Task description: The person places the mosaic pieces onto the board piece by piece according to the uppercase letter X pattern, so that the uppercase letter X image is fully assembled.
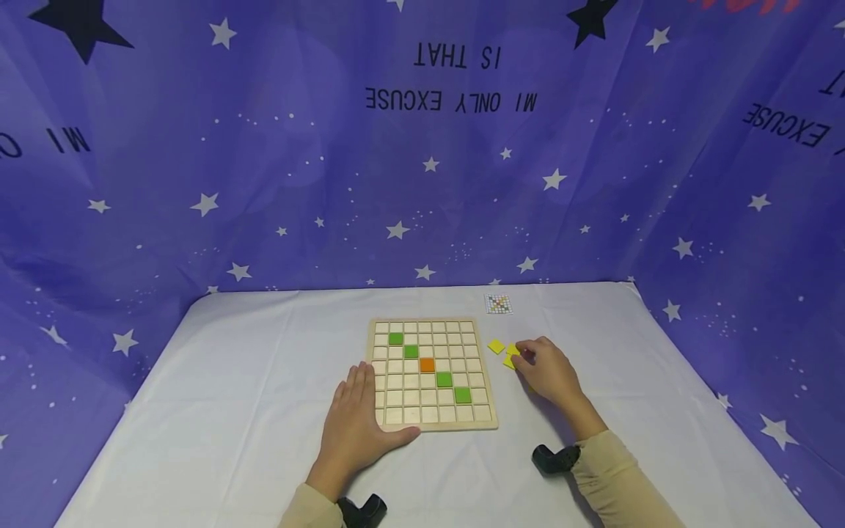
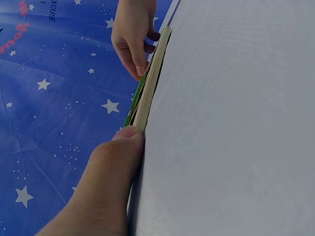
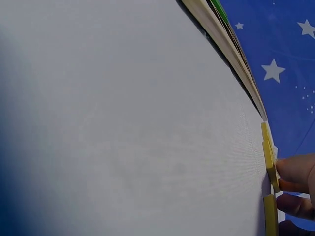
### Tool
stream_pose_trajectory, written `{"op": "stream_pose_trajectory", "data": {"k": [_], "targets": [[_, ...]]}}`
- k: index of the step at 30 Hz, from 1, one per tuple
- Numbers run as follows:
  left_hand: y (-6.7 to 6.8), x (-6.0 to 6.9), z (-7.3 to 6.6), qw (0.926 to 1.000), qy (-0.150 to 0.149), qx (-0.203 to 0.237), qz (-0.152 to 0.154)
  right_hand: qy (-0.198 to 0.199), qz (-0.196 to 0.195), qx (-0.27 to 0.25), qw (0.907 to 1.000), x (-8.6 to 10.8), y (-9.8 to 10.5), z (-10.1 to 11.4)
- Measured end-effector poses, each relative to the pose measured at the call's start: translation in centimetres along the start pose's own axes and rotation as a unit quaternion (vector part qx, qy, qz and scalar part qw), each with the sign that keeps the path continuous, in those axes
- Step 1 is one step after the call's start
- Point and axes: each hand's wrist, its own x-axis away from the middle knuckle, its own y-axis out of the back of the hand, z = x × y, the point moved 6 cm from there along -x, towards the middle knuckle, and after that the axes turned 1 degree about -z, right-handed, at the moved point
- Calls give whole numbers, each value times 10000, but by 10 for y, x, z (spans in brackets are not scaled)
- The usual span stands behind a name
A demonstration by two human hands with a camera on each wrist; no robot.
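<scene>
The wooden grid board point(image 1: 429, 416) lies flat on the white table, with several green tiles point(image 1: 444, 379) and one orange tile point(image 1: 427, 365) in a diagonal row. My left hand point(image 1: 355, 425) rests along its left side, fingers straight, with the thumb point(image 2: 129, 133) against the near edge. Right of the board are several yellow tiles point(image 1: 496, 346). My right hand point(image 1: 549, 374) is over them, thumb and forefinger curled at a yellow tile point(image 3: 270, 164); its palm hides part of the group. Another yellow tile point(image 3: 270, 215) lies under the other fingers.
A small card with a coloured grid pattern point(image 1: 498, 304) lies beyond the yellow tiles, near the back of the table point(image 1: 264, 352). Behind the table hangs a purple cloth point(image 1: 356, 183) with stars and lettering. Black devices point(image 1: 556, 460) are worn at both wrists.
</scene>
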Motion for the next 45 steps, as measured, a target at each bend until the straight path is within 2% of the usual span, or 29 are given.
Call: {"op": "stream_pose_trajectory", "data": {"k": [6,19,28,33,39,45], "targets": [[1,0,-1,10000,-13,5,-40,-97,1,12,10000,-6,-1,-4],[0,0,0,10000,34,7,12,-139,345,180,9991,-17,4,-7],[0,0,0,10000,27,12,22,-175,406,218,9988,-23,5,-10],[1,0,-1,10000,3,14,-17,-170,434,-133,9988,-26,3,-13],[2,1,-2,10000,2,21,-30,-156,365,-827,9958,-30,2,-15],[2,1,-2,10000,21,29,-2,78,207,-1447,9892,-35,0,-1]]}}
